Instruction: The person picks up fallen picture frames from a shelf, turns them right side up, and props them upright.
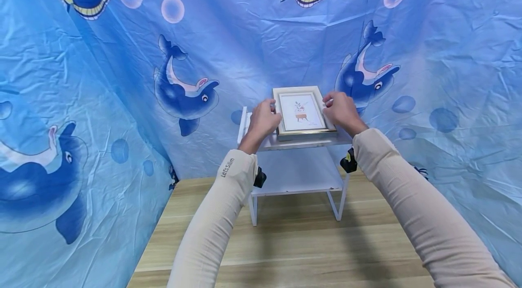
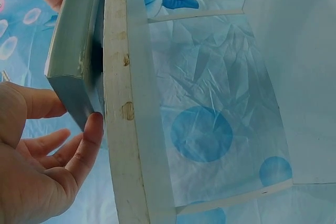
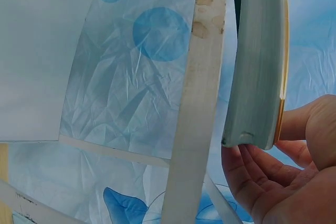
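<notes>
1. While holding the gold-trimmed picture frame (image 1: 303,111) face-up between both hands, positioned it above the top of the white two-tier side table (image 1: 295,172).

2. Gripped the left side with the left hand (image 1: 264,118), setting thumb against the side and a fingertip (image 2: 94,125) around the lower edge, likely to bear weight from underneath.

3. Gripped the right side with the right hand (image 1: 342,110), bringing thumb near the gold trim (image 3: 282,111) and curled fingers around the lower part, seemingly to balance against tipping.

4. Covered none of the potted-plant print (image 1: 301,116) with either hand, probably to confine pressure to the stiff border.

5. Saw in the wrist views a gap between the frame and the table's worn front edge (image 3: 202,77), suggesting a near side held just clear; could not tell about contact at the far side.

6. Faced the dolphin-print backdrop (image 1: 261,43), hung behind the table, apparently as a screen.
</notes>
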`<state>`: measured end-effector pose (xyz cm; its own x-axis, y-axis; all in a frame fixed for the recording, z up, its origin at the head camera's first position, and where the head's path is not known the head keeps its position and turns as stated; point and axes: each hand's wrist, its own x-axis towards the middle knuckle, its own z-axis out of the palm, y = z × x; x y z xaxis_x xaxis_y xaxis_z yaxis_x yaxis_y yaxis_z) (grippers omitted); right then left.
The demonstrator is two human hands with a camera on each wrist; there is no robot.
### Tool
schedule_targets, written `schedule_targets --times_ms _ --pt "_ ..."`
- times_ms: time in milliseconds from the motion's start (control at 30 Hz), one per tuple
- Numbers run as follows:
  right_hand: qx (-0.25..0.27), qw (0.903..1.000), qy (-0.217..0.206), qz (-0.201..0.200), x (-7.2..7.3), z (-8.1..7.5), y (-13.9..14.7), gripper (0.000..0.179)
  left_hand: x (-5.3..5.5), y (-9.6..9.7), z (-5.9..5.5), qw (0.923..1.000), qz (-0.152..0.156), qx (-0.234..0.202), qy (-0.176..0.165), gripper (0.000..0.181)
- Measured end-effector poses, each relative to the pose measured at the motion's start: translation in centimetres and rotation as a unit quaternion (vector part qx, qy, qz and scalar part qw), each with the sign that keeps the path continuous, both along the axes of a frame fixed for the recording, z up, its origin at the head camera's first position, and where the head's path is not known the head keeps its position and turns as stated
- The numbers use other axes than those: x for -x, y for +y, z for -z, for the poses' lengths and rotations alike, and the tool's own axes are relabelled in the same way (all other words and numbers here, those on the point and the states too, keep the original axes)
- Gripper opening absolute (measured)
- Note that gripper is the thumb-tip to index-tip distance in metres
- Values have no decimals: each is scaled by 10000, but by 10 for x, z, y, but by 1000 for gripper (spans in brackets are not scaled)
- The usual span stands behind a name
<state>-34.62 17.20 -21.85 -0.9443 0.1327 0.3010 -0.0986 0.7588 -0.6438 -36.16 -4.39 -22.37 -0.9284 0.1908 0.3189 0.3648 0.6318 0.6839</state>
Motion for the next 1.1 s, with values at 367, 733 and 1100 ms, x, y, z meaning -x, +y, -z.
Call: schedule_targets --times_ms 367,733,1100 --pt "163 9997 192 6 0 -1 -1 31 0 2 -2 9996 -184 -134 186 50" --pt "164 9990 412 54 0 -3 -1 31 0 4 -2 9988 -301 -129 372 49" --pt "351 9980 487 188 1 -3 -3 34 0 6 -3 9974 -420 -279 524 50"
